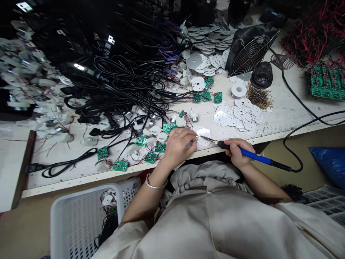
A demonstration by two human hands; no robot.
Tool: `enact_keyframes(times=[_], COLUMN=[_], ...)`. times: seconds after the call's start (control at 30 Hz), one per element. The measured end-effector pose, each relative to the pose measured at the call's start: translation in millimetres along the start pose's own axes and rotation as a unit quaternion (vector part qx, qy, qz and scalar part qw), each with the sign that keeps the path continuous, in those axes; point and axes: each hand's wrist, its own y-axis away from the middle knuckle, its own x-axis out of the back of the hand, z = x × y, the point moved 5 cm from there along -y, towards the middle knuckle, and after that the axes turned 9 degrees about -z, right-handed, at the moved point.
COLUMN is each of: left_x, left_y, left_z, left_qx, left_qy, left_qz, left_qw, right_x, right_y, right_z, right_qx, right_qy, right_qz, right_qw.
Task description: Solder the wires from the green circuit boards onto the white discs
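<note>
My right hand (239, 151) is wrapped round the blue handle of a soldering iron (254, 155). Its tip points left and reaches over a white perforated board (204, 138) near the table's front edge. Beside that board, my left hand (180, 144) is closed, fingertips pinched at the board's left side near the iron's tip. Whatever those fingers hold is too small to make out. Left of this hand lie green circuit boards (120, 166) wired to whitish motors (155, 130) and black cables (115, 81).
A black fan (249, 50) stands behind a solder spool (238, 90) and an iron stand (262, 75). White boards (246, 114) lie loosely piled nearby. Green boards with red wires (327, 81) are stacked at right. A white basket (60, 212) sits below the table's left part.
</note>
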Motion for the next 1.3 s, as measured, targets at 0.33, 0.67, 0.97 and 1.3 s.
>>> enact_keyframes(times=[0.33, 0.67, 0.97, 1.3], left_x=[-1.0, 1.5, 34.7, 47.0], left_y=[0, 4, 6, -108], left_z=[-1, 1, 4, -37], left_qx=[0.002, -0.016, -0.034, 0.095], left_qy=[0.004, -0.011, -0.076, -0.170], left_qz=[-0.006, -0.042, 0.022, -0.120], left_qw=[1.000, 0.999, 0.996, 0.974], right_x=[18, -1, -3, -44], right_y=[-28, -53, -40, -18], right_z=[-4, 13, -11, -23], right_qx=[0.007, 0.061, 0.160, 0.172], right_qy=[0.091, 0.383, 0.349, 0.278], right_qz=[0.044, -0.139, -0.007, -0.050], right_qw=[0.995, 0.911, 0.923, 0.944])
